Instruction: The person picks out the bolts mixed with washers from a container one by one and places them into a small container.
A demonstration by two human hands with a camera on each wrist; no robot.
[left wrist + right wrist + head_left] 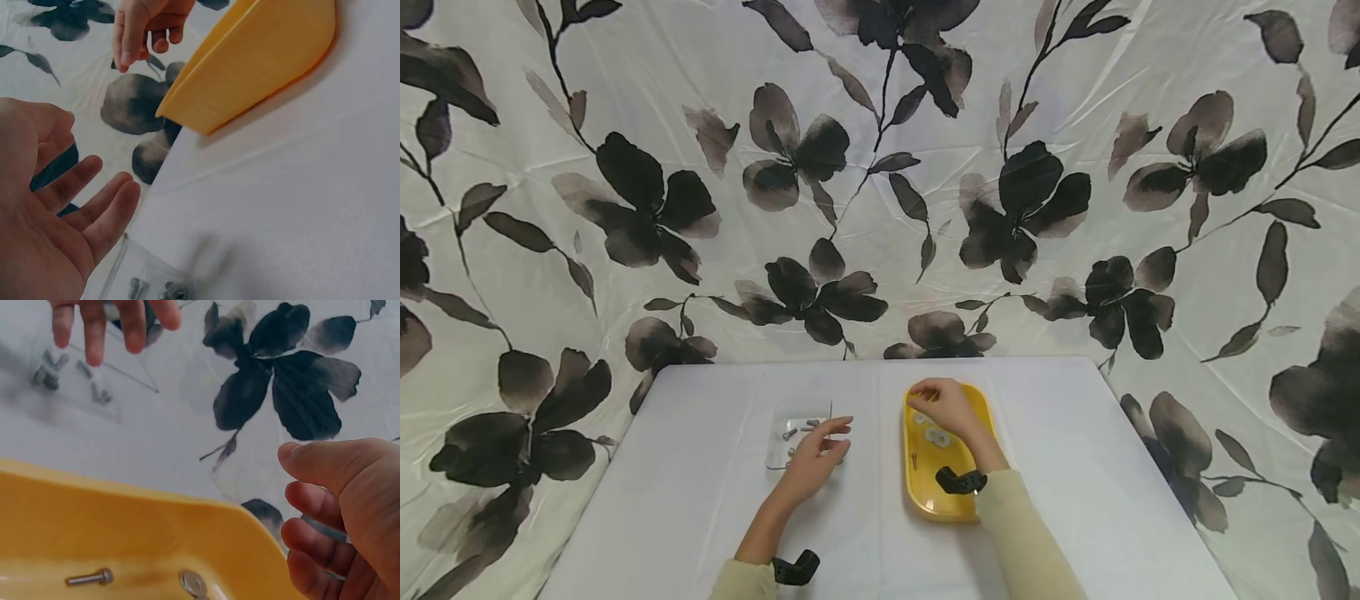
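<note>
My left hand (816, 465) is beside and partly over a clear box (772, 463), its fingers spread and slightly bent with nothing between them. Several metal bolts (789, 434) lie in that box; the hand hides part of it. Over the far end of a yellow tray (922, 502) hovers my right hand (946, 407), fingers loosely bent. No held thing shows at its fingertips in the right wrist view. Inside the tray are a bolt (90, 578) and pale round washers (937, 437), one of them a metal-looking washer (192, 583).
A white cloth covers the table (662, 500). Behind its far edge hangs a floral curtain (865, 208), which also runs along both sides. The tray's raised wall (262, 69) stands to the right of the clear box.
</note>
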